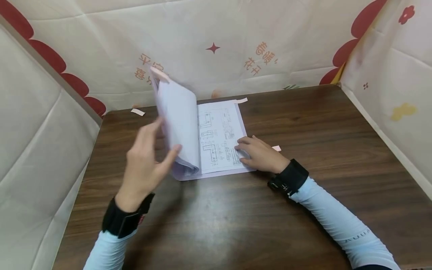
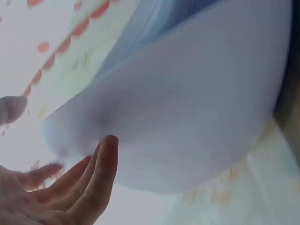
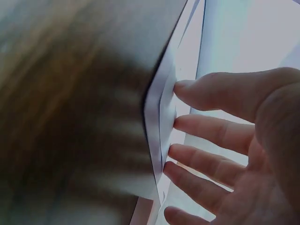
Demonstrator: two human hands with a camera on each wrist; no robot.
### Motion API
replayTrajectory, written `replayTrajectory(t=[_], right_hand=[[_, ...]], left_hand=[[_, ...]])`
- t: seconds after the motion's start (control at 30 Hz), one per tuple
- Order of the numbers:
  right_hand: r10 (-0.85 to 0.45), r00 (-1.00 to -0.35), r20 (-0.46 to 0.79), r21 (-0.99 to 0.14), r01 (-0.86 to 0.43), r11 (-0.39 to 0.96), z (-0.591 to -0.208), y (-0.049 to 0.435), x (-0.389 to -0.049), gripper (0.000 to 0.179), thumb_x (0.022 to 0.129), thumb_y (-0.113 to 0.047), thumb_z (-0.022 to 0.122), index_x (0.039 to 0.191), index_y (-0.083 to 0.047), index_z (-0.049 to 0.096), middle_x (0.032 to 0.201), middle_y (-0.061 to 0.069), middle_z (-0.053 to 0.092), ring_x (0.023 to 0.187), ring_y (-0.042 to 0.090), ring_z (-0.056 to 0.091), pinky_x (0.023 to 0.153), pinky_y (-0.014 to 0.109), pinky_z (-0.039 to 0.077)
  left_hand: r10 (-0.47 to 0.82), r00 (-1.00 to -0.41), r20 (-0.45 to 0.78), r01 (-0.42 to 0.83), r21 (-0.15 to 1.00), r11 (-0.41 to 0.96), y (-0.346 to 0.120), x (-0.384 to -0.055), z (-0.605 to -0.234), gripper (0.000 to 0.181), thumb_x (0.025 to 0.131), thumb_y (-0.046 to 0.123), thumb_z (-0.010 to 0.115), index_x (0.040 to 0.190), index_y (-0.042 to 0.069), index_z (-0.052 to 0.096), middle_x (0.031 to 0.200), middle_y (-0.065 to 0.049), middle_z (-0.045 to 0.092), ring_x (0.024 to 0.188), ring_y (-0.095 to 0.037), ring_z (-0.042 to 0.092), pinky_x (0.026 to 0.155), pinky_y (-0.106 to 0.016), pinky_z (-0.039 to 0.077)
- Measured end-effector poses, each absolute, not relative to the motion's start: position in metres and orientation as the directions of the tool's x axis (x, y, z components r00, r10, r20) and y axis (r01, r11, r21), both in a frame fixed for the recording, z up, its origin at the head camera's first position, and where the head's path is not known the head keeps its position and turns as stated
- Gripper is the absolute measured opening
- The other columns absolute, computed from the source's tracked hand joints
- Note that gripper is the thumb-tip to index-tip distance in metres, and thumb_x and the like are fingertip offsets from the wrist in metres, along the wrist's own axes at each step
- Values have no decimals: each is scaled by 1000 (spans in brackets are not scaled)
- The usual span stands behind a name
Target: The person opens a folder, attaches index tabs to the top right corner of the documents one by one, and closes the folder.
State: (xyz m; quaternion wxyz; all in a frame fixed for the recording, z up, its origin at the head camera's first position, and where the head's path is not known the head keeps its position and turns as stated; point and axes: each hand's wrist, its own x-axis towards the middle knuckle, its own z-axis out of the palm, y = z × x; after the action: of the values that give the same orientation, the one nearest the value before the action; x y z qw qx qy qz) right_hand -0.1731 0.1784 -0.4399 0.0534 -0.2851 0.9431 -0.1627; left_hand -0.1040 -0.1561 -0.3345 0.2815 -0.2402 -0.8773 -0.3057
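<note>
A booklet with a pale purple cover lies open on the table, its right page printed with technical line drawings. Its left-hand pages stand raised in a curve together with the front cover. My left hand is at their left side, thumb spread from the fingers; in the left wrist view the fingertips are right at the smooth outer face of the cover. On the page's right edge rest the spread fingertips of my right hand; the right wrist view shows them along that edge.
Small pale paper strips lie about: one on the table at the back left, another at the booklet's top right corner, a third beside my right hand. Printed fabric walls the brown wooden table at the back and sides.
</note>
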Motion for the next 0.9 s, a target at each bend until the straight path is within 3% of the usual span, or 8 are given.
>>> replayTrajectory(t=[0.1,0.2,0.23,0.4,0.43,0.57,0.73,0.9], right_hand=[[-581,-814,-3,-386,-535,751,-441,182,-179,39,91,-20,79,127,-6,72,143,18,61,136,36,56,123,62,28],[-615,-788,18,-434,-560,706,-435,192,-189,27,90,-17,79,114,-6,76,137,19,65,131,38,60,120,68,28],[-616,-787,39,-443,-566,695,-432,197,-193,21,90,-16,79,108,-6,77,132,18,67,126,37,63,117,67,33],[-401,-868,293,-466,-496,733,-412,227,-205,5,90,-7,74,95,-5,75,104,14,74,99,33,70,90,53,53],[-342,-873,349,-483,-480,732,-408,232,-206,5,90,-6,73,94,-4,75,99,14,75,95,32,70,84,49,52],[-205,-862,464,-549,-461,697,-398,242,-207,7,94,-6,70,96,-1,75,94,16,75,91,32,67,80,40,48],[-225,-864,450,-564,-470,679,-397,242,-207,9,97,-10,69,96,-5,76,93,12,76,89,29,68,76,33,47],[-250,-873,418,-562,-465,684,-401,241,-201,8,96,-9,69,96,-6,76,93,10,76,86,24,68,71,28,47]], left_hand=[[330,-760,560,591,385,709,-138,-116,-351,71,88,37,81,145,3,54,133,-20,59,112,-33,65,86,-48,60],[363,-806,468,558,394,731,-129,-127,-369,72,87,48,80,144,11,56,139,-20,56,123,-36,60,95,-55,56],[372,-822,430,542,392,743,-128,-129,-375,73,86,52,79,144,15,56,143,-20,55,128,-39,58,98,-57,54],[415,-891,182,453,341,823,-126,-133,-396,81,87,69,69,151,25,49,161,-26,38,144,-49,43,106,-67,46],[426,-894,139,447,318,836,-126,-133,-398,82,88,72,66,152,25,49,163,-26,36,145,-49,41,107,-68,45],[470,-882,49,468,217,857,-124,-137,-403,81,90,74,61,151,22,52,164,-23,37,146,-46,42,106,-65,46],[502,-865,-23,492,161,856,-119,-145,-403,76,91,69,64,146,17,58,162,-18,43,145,-42,46,108,-60,47],[521,-842,-139,501,152,852,-115,-155,-404,75,93,65,64,149,16,54,163,-15,43,148,-39,43,115,-61,40]])
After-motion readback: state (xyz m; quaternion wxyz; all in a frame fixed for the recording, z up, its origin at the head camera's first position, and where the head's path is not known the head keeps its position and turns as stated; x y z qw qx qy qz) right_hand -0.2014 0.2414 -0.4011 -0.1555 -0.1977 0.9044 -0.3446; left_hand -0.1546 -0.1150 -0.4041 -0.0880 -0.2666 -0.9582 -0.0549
